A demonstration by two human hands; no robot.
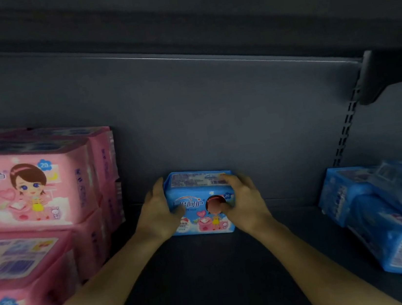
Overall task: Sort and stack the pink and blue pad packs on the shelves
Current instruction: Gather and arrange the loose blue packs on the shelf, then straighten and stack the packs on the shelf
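A blue pad pack [197, 199] stands upright on the dark shelf [211, 279], close to the back wall at the middle. My left hand [158, 215] grips its left side and my right hand [243, 200] grips its right side, with the thumbs over the front. Pink pad packs [28, 190] are stacked in several layers at the left. Blue pad packs [386, 209] lie in a loose pile at the right.
The shelf's grey back panel [215, 114] rises behind the held pack. A slotted upright and a bracket [346, 117] stand at the right, under the upper shelf [202, 11]. Bare shelf floor lies between the pink stack and the blue pile.
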